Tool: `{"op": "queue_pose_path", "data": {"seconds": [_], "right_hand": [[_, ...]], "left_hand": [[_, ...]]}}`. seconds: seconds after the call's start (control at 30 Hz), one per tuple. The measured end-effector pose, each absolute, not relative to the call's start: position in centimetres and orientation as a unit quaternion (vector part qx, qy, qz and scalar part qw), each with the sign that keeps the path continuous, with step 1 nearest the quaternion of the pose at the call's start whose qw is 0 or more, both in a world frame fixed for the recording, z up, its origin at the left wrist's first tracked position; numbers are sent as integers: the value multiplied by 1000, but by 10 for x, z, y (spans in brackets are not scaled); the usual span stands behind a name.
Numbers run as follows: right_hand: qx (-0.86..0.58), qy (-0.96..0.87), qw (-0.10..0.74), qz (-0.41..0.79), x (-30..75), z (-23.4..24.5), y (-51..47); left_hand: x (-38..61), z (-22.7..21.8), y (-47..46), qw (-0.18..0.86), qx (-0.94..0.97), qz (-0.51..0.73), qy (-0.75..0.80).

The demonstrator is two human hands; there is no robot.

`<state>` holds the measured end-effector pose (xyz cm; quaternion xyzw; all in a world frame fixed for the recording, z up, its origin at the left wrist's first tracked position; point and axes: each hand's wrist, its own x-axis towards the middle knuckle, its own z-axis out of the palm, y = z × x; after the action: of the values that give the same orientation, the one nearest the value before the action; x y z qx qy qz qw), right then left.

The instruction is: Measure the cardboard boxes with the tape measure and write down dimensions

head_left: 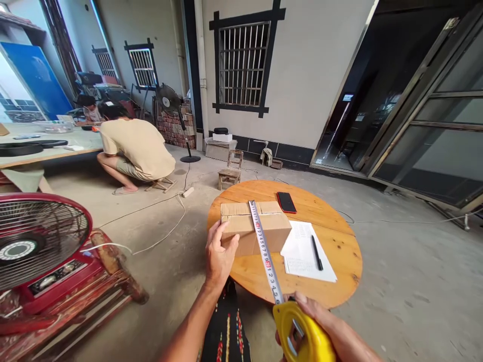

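L hand (219, 255) gripping cardboard box (241, 229) corner, R hand (334, 329) prob. closed round yellow tape measure (304, 338) (blade (264, 247) across box top)

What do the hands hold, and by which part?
The right hand grips the yellow tape measure by its case; the left hand holds the brown cardboard box at its near left corner.

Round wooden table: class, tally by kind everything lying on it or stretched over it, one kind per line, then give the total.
cardboard box: 1
phone: 1
paper: 1 (a sheet or a thin stack, cannot tell which)
pen: 1
tape measure, its blade laid across the box: 1
Total: 5
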<state>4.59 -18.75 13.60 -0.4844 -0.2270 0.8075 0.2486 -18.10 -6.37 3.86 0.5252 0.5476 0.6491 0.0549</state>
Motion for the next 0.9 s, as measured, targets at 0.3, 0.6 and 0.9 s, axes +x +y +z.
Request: {"op": "queue_pose_path", "data": {"seconds": [0.3,0.6,0.9], "right_hand": [[-498,-293,274,769,40,137,-197],[-455,-460,483,590,83,123,-120],[-378,-460,502,627,72,100,-64]], "left_hand": [[-181,35,-62,67,530,651,539],[-180,2,-72,141,507,611,591],[-191,17,-77,164,531,536,635]]}}
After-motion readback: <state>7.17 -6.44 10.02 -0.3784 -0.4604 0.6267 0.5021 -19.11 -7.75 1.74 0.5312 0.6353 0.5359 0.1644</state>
